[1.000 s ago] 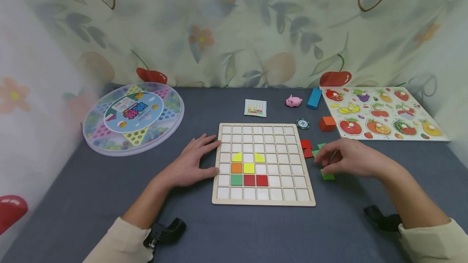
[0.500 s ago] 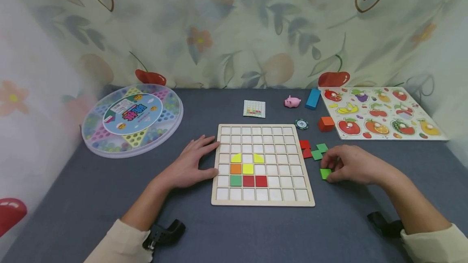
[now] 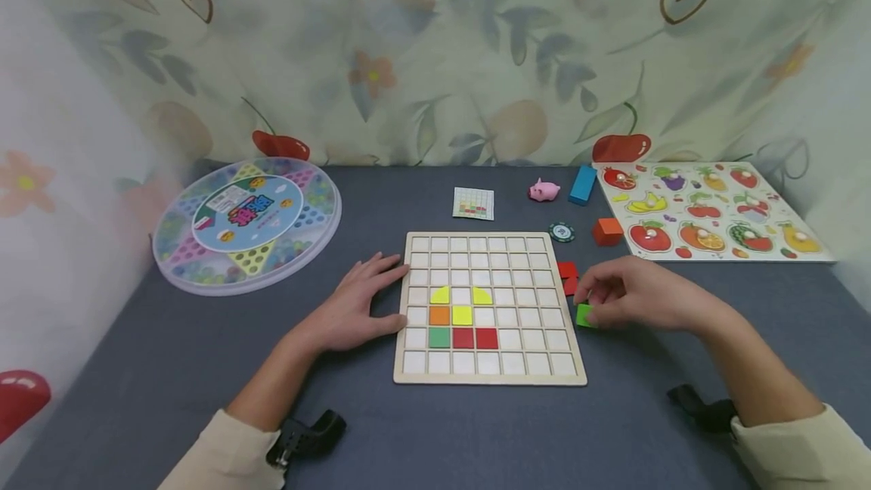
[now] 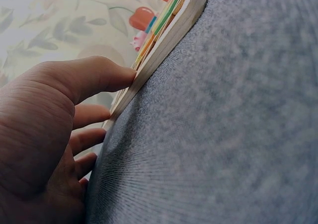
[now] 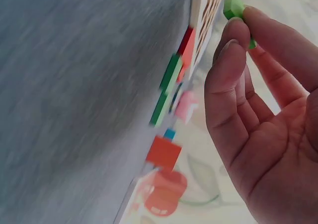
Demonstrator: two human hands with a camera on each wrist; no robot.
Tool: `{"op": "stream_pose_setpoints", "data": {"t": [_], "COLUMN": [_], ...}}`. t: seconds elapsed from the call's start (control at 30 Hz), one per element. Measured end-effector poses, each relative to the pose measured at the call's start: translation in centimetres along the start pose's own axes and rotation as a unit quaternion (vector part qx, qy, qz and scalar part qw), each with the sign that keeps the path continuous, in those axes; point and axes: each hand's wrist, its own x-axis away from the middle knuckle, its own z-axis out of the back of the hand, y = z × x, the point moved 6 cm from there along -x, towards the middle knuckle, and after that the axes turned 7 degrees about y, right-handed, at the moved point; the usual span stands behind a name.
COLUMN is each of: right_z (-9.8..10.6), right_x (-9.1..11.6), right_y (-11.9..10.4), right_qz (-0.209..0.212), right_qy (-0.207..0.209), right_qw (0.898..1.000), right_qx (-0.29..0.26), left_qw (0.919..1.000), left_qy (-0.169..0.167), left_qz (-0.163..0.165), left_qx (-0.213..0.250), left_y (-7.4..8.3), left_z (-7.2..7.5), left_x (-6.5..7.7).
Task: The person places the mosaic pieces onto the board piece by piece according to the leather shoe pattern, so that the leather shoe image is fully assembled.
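A wooden grid board lies on the table, with yellow, orange, green and red tiles in some of its cells. Against its left edge rests my left hand, thumb and fingertips touching the frame, fingers fairly straight. My right hand pinches a light green square tile between thumb and fingers, just right of the board. In the right wrist view the same tile is lifted off the table. Two darker green tiles lie below the right hand, hidden from the head view. Red tiles lie beside the board's right edge.
Behind the board are a small pattern card, a pink pig figure, a poker chip, a blue block and an orange block. A fruit puzzle board stands right, a round board-game box left.
My right hand took hold of the light green tile, lifted it and moved left toward the board with it. The left hand has stayed at the board's edge.
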Motion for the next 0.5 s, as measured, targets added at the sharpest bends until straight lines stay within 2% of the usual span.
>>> {"op": "stream_pose_setpoints", "data": {"t": [0.27, 0.5], "right_z": [-1.7, -3.8], "right_x": [-1.6, -2.8], "right_y": [-2.6, -4.9], "right_qz": [0.006, 0.03], "right_qy": [-0.011, -0.04], "right_qw": [1.0, 0.999], "right_qx": [-0.009, -0.017], "left_qw": [1.0, 1.0], "left_qy": [0.002, 0.0], "left_qz": [0.0, -0.001], "left_qx": [-0.001, -0.002], "left_y": [0.1, 0.1], "left_z": [0.0, 0.0], "left_x": [-0.1, -0.3]}}
